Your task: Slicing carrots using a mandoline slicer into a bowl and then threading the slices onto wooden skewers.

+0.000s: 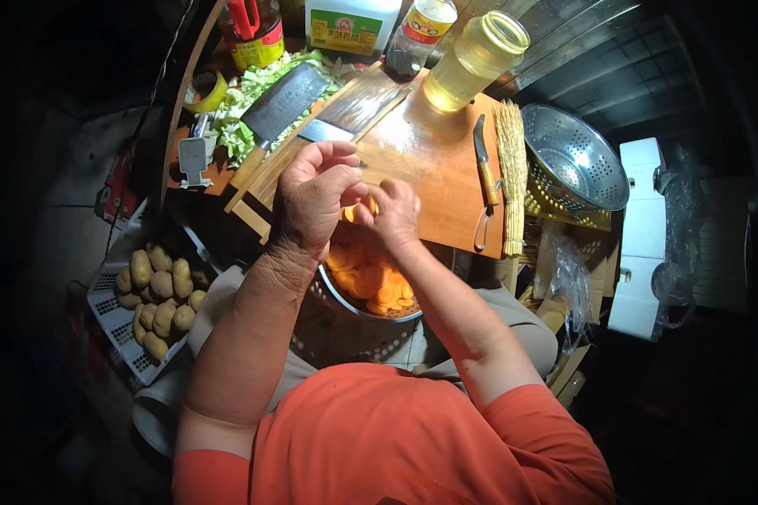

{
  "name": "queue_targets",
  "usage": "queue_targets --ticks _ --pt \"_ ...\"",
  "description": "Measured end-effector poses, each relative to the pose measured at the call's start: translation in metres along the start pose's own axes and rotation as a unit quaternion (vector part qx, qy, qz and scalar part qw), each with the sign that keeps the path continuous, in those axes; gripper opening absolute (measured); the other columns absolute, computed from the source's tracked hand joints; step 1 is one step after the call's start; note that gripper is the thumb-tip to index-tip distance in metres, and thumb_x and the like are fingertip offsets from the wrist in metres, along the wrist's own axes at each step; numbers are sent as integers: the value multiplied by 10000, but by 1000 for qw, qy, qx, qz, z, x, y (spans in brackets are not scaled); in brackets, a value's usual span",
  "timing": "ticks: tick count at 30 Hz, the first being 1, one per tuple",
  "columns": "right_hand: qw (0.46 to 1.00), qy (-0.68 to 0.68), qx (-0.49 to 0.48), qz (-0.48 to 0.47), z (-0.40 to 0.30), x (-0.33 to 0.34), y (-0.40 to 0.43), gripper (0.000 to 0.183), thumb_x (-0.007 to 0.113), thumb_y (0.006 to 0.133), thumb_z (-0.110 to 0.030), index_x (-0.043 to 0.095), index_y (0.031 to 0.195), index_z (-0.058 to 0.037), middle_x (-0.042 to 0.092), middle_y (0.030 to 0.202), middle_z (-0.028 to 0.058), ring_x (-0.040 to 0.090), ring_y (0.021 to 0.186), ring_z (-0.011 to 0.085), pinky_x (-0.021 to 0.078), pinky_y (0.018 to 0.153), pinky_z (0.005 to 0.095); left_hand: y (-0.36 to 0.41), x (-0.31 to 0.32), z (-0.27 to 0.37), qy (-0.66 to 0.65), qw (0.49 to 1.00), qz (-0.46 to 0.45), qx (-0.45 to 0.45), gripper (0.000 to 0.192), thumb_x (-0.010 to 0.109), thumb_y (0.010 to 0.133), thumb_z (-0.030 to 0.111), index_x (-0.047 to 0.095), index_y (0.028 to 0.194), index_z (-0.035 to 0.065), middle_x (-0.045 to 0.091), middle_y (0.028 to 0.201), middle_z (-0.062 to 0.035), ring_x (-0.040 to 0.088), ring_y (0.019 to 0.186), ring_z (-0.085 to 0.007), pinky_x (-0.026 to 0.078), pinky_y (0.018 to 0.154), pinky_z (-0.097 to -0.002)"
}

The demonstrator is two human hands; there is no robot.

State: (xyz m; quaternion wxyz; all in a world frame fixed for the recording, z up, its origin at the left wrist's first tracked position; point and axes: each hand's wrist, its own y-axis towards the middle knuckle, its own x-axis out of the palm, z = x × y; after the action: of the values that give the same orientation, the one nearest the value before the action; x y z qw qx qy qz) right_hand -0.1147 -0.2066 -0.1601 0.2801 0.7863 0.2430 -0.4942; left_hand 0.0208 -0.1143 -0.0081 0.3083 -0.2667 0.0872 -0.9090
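My left hand (319,199) is raised over the near edge of the wooden board, fingers curled and thumb bent in. Whatever may be inside its grip is hidden. Beside it on the right, my right hand (395,214) pinches at orange carrot slices (352,213) that show between the two hands. Below them, a perforated metal colander (354,309) sits between my knees, holding many round carrot slices (379,284). My forearms and hands cover part of its rim.
On the wooden board (410,164) lie a wooden slicer (379,95), a wood-handled knife (485,161) and a straw whisk (511,177). A cleaver (284,101) rests on shredded cabbage (234,123). Behind stands a jar of yellow liquid (461,69). Potatoes (161,287) fill a crate at left; another colander (575,158) is at right.
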Motion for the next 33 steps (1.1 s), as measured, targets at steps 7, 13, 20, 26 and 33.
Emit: queue_targets --ticks 7,13,20,26,33 --pt "992 42 -117 -28 -10 -27 -68 297 693 669 -170 636 960 -179 519 1066 72 485 1061 283 376 883 443 0 8 2 12 999 -35 -7 256 564 801 31 571 1057 34 601 922 -37 610 683 -104 516 675 -241" --pt "992 82 43 -85 27 -49 -130 335 668 688 -136 607 1015 -96 555 1061 111 503 1047 304 408 891 404 -3 14 1 39 998 -49 21 254 561 804 37 576 1057 32 603 921 -38 599 687 -99 506 679 -233" --pt "795 146 588 -31 96 -18 -199 443 704 740 -238 546 1070 13 606 979 161 596 902 282 511 734 391 -1 12 0 79 995 -51 17 238 569 820 61 576 1056 37 608 925 -42 601 693 -97 503 695 -242" --pt "589 453 661 -106 85 -2 -204 233 610 841 -184 579 953 18 611 687 97 556 447 203 490 403 305 -4 4 -2 90 995 -50 15 227 572 826 69 575 1052 42 621 911 -40 610 685 -94 507 679 -239" --pt "605 404 673 -134 66 -16 -187 228 576 850 -140 549 1004 26 612 722 111 572 481 172 468 380 286 -6 -6 0 93 995 -37 9 216 565 828 66 572 1042 37 627 901 -40 612 679 -87 512 661 -227"
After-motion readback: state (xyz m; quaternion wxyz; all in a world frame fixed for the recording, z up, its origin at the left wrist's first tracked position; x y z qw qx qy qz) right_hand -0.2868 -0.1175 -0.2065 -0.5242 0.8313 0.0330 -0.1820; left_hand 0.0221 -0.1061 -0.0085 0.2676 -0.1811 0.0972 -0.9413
